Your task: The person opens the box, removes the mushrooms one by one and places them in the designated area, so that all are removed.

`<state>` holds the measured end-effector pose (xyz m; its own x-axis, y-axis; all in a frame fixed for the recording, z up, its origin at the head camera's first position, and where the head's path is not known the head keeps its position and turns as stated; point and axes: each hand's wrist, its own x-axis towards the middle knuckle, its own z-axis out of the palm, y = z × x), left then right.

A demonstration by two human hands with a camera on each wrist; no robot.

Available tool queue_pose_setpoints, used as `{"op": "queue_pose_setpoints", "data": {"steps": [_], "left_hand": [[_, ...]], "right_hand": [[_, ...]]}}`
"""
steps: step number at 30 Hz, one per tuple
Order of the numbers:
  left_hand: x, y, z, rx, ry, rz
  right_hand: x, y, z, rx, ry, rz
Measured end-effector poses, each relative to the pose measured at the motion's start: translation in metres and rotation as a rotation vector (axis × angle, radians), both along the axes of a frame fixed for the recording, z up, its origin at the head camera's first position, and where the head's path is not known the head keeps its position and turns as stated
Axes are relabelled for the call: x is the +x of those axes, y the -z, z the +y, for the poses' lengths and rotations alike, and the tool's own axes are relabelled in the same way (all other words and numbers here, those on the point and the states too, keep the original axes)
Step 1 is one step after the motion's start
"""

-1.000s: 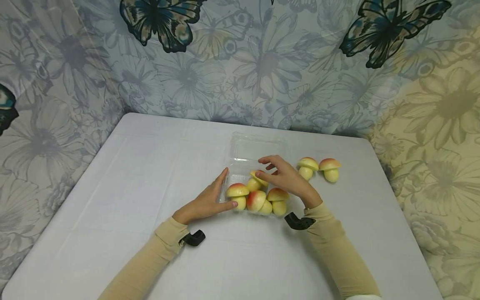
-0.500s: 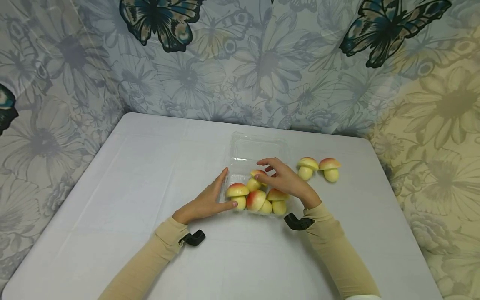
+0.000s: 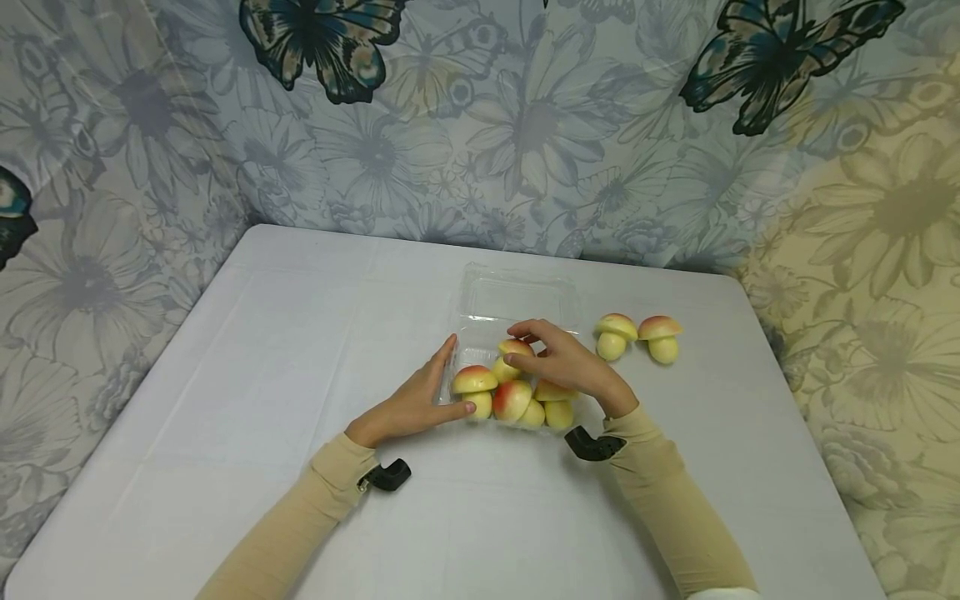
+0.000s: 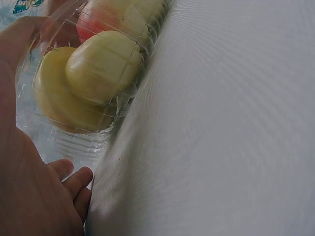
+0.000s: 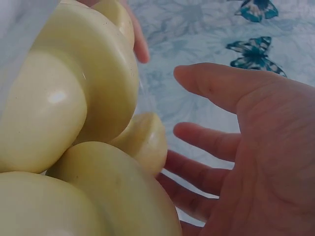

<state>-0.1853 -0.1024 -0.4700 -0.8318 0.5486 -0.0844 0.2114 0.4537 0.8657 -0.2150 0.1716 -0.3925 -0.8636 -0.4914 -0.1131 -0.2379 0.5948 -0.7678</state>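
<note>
Several toy mushrooms with red-yellow caps lie in a clear plastic clamshell container (image 3: pixel 455 350). My left hand (image 3: pixel 412 400) rests along the container's left side, fingers straight, with its thumb over the front by the left mushroom (image 3: pixel 474 380). In the right wrist view, my right hand (image 5: pixel 246 147) has its thumb and fingers spread apart. Its fingertips reach right beside a mushroom (image 5: pixel 150 140) at the back of the group, which the head view shows as the rear mushroom (image 3: pixel 507 367). Part of the right mushroom (image 3: pixel 558 414) is hidden under that hand.
Two more mushrooms, one nearer (image 3: pixel 617 335) and one farther right (image 3: pixel 661 337), lie on the white table (image 3: pixel 337 317) right of the container. The container's lid (image 3: pixel 517 292) is folded back toward the wall. Butterfly-patterned fabric (image 3: pixel 465 142) stands behind the table.
My right hand has shifted slightly left and down over the container. The rear mushroom's red cap shows more and seems to have turned a little. My left hand stays put.
</note>
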Motion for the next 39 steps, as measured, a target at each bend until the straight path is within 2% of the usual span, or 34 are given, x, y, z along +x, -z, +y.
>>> {"op": "queue_pose_setpoints", "data": {"steps": [11,20,28,39], "left_hand": [[-0.003,0.006,0.000,0.001,0.004,0.016],[-0.003,0.004,0.000,0.005,0.010,0.011],[-0.003,0.003,0.000,-0.001,0.015,0.007],[-0.002,0.002,-0.001,-0.007,0.012,-0.002]], "right_hand": [[-0.002,0.003,-0.008,0.010,-0.011,0.027],[-0.002,0.005,-0.017,0.022,-0.044,0.084],[-0.003,0.010,-0.017,-0.029,-0.143,0.086],[-0.002,0.009,-0.019,-0.004,-0.121,0.056]]}}
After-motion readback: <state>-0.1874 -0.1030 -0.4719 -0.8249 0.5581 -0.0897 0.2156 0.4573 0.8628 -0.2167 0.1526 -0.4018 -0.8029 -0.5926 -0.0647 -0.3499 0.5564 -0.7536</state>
